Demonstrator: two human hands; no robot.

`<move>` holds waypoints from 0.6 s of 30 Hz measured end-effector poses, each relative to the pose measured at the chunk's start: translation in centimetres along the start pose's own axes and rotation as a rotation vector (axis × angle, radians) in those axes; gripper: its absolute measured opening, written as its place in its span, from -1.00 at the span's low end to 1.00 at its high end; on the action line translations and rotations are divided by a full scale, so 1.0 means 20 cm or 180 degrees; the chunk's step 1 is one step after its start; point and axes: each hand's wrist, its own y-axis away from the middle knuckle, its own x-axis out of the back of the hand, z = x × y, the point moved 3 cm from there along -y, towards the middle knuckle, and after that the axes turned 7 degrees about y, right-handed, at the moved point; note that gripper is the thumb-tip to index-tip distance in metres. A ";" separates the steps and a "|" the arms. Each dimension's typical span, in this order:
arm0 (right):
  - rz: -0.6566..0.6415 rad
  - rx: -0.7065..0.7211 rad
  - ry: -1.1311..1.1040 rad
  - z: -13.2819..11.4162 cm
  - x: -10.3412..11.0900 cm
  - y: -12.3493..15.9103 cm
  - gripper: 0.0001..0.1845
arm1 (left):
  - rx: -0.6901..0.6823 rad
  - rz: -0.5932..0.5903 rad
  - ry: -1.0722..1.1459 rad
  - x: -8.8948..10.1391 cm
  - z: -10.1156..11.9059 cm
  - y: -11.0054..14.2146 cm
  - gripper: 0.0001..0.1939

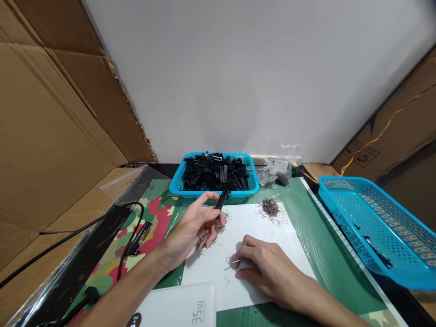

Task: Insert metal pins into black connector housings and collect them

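My left hand (204,220) grips a slim black plastic piece (223,199) between thumb and fingers, raised in front of the blue basket. Low over the white sheet (245,290) is my right hand (267,272), its thumb and fingers pinched on a thin silver metal piece (236,261); only the tip shows, so its kind is unclear. Several small bent wires (228,280) lie on the sheet by the right fingertips. A dark pile of tiny metal wires (270,207) sits at the sheet's far right, and another small heap (223,222) is partly behind my left hand.
A blue basket (173,186) full of black plastic pieces stands at the back. On the right, another blue basket (384,204) holds a few black pieces. Plastic bags (281,172) lie behind. A white power bank (177,304) is in front; a black cable (75,229) crosses the left.
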 end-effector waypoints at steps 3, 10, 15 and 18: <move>-0.0084 0.0112 0.0155 -0.01 -0.01 0.00 -0.82 | 0.0049 0.0058 0.0017 0.01 -0.01 0.00 -0.56; -0.0257 0.0268 0.0128 -0.03 0.03 0.03 -0.86 | 0.0000 0.0031 -0.0278 0.05 -0.06 -0.04 -0.64; 0.0175 0.0209 -0.1206 0.00 0.08 0.04 -0.94 | -0.0282 -0.0003 -0.0687 0.06 -0.06 -0.04 -0.63; 0.0645 -0.0034 -0.1978 0.03 0.07 0.02 -0.80 | -0.0229 -0.0071 -0.0537 0.04 -0.04 -0.03 -0.65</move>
